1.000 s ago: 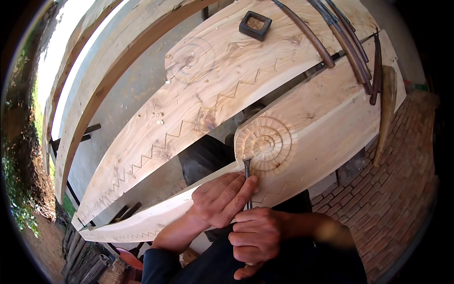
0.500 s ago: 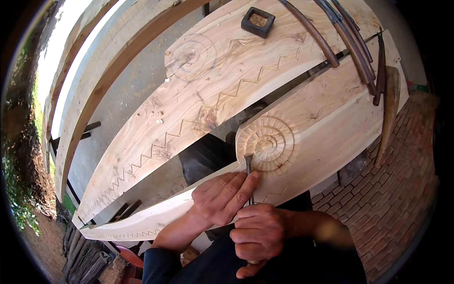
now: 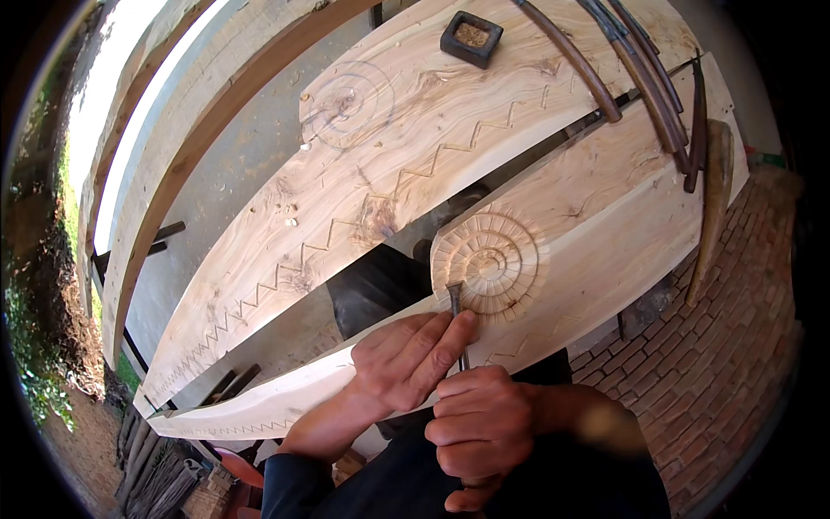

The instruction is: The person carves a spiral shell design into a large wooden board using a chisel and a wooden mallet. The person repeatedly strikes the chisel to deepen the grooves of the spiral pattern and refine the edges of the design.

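A curved pale wooden plank [image 3: 618, 203] lies before me, with a round rosette of carved rings and radial cuts [image 3: 490, 266] on its bulging end. A metal chisel [image 3: 456, 300] rests its flat tip on the lower left rim of that rosette. My right hand [image 3: 482, 428] is closed round the chisel's handle, which is mostly hidden in the fist. Closer to the tip, my left hand [image 3: 411, 359] presses its fingers along the shaft, its palm side resting by the plank's edge. A zigzag line is cut along the plank on both sides of my hands.
A second plank [image 3: 415, 112] with a pencilled circle and zigzag lies beyond a gap. On it stands a dark square box [image 3: 471, 40] of shavings. Several long-handled tools [image 3: 644, 86] lie at upper right, beside a wooden mallet-like piece [image 3: 711, 203]. Curved beams [image 3: 186, 147] rise at left; brick paving [image 3: 700, 372] lies right.
My right hand has shifted slightly to the right and down with the chisel's handle. The chisel's tip stays at nearly the same spot on the rosette's rim.
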Demonstrator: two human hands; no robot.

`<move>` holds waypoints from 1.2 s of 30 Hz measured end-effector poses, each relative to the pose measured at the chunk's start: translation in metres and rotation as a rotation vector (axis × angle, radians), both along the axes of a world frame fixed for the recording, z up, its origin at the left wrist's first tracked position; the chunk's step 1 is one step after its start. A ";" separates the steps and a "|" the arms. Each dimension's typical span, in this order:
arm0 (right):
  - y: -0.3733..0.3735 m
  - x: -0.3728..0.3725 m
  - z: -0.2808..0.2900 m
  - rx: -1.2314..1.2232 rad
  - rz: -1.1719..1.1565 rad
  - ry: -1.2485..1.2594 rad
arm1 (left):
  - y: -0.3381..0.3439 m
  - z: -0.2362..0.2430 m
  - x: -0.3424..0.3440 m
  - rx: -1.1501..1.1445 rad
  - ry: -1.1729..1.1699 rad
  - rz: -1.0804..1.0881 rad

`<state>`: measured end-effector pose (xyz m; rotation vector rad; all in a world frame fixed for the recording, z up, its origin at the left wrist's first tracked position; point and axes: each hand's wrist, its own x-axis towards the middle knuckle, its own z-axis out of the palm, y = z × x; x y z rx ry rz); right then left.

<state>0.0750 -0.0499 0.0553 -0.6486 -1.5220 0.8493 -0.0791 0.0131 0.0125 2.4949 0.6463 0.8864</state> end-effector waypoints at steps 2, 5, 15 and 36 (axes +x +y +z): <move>0.000 0.000 0.000 -0.007 -0.029 0.056 | 0.001 0.001 0.001 -0.006 -0.005 0.003; -0.003 -0.003 -0.002 0.004 -0.067 0.085 | 0.001 0.003 0.003 -0.001 0.012 -0.001; -0.001 0.005 -0.007 0.053 0.006 0.033 | 0.001 0.005 0.005 0.046 0.042 -0.003; -0.009 -0.018 0.009 0.240 -0.021 -0.337 | -0.004 0.011 -0.006 0.093 -0.072 -0.022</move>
